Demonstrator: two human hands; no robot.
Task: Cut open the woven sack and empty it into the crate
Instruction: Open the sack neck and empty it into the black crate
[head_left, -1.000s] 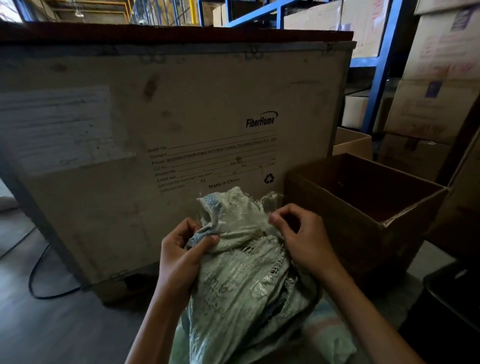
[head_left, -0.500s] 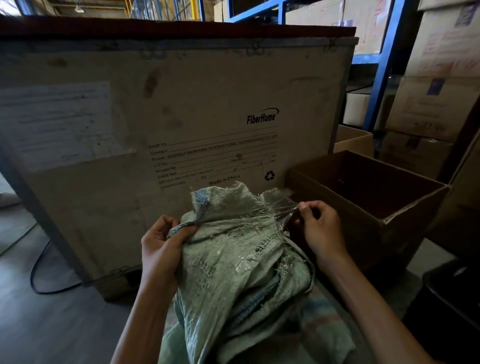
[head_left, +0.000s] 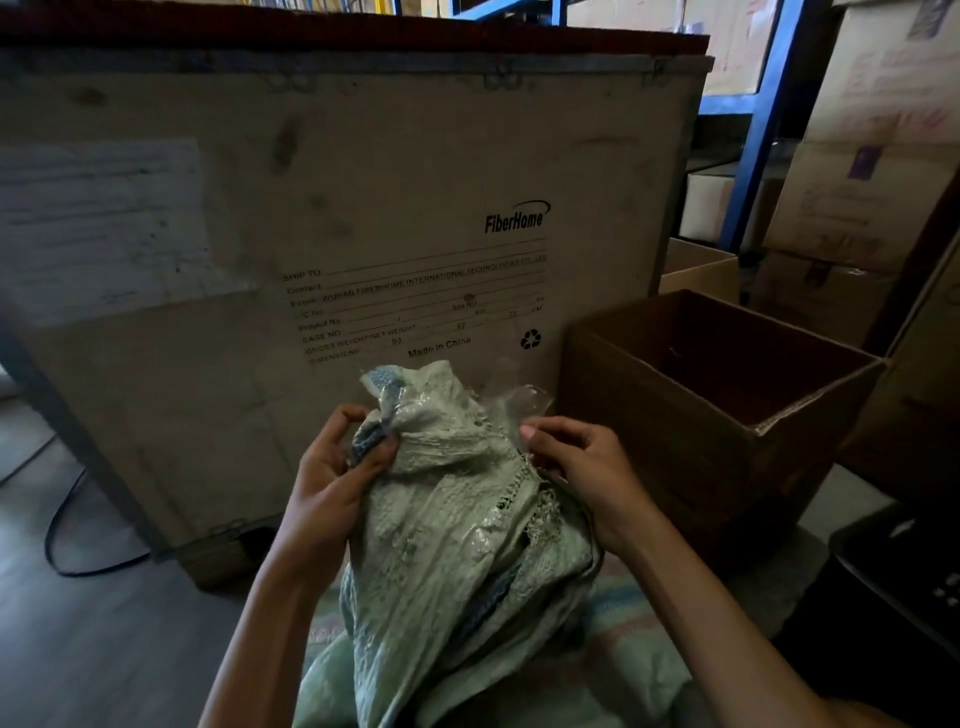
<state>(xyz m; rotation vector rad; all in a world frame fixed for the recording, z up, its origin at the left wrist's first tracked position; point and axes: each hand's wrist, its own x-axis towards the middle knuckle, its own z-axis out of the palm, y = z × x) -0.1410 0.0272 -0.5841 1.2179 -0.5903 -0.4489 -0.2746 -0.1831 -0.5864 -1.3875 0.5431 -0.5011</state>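
The woven sack (head_left: 457, 519) stands bunched in front of you, pale green and crumpled, its gathered top rising against the lower face of the big wooden shipping case (head_left: 332, 218) behind it. That case is your landmark: it fills the view from the far left to past the middle, with a pale label patch on its left half and printed shipping text and a recycling mark on its right half, just above the sack's top.

To the left of the case's base, a dark cable (head_left: 67, 525) loops across the floor (head_left: 78, 649).

Your left hand (head_left: 332, 478) is closed on the sack's left shoulder, thumb and fingers pinching a fold of the weave where a blue-patterned strip shows. The sack's neck pokes up between your hands, with a bit of clear film at its right edge.

Your right hand (head_left: 587, 467) grips the sack's right side, fingers curled and pinching the frayed, ragged edge of the weave; you cannot tell whether anything else sits in that grip.

Right of the case, touching its lower corner, an open brown cardboard box (head_left: 701, 415) stands with its flaps up, its inside dark. Beyond it, stacked cardboard cartons (head_left: 872, 171) and a blue rack upright (head_left: 763, 124) fill the right. A black object (head_left: 904, 582) sits at the lower right edge.
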